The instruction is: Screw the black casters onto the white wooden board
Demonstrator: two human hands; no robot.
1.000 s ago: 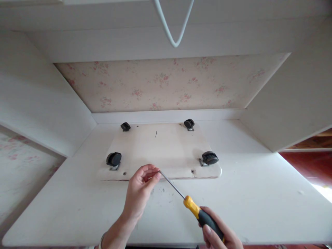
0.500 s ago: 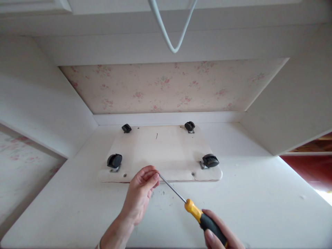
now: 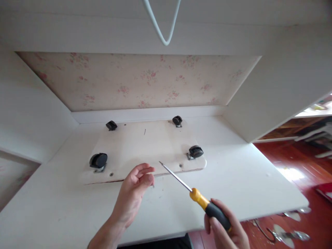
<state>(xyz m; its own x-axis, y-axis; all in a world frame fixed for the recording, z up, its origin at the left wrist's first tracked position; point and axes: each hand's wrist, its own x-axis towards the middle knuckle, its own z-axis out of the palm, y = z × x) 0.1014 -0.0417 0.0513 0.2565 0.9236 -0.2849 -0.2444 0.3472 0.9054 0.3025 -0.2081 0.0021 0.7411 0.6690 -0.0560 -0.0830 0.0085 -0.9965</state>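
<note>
My right hand [image 3: 225, 230] grips the black and yellow handle of a screwdriver [image 3: 197, 195], whose thin shaft points up-left and ends just above the front edge of a white board [image 3: 145, 148]. The board lies flat on the white desk [image 3: 246, 173] with black caster wheels [image 3: 98, 160] at its corners, facing up. My left hand [image 3: 135, 192] hovers by the board's front edge with loosely curled, parted fingers, holding nothing I can see. A small dark screw [image 3: 153, 186] seems to lie on the desk just beside its fingertips.
The desk sits in a white alcove with a floral back panel [image 3: 140, 81] and side walls left and right. A white hanger loop [image 3: 162, 24] hangs at top centre. Red-brown floor [image 3: 298, 166] shows to the right, past the desk's edge.
My left hand has let go of the screwdriver tip and its fingers have spread. The screwdriver tip has lifted slightly away. My view has swung to the right.
</note>
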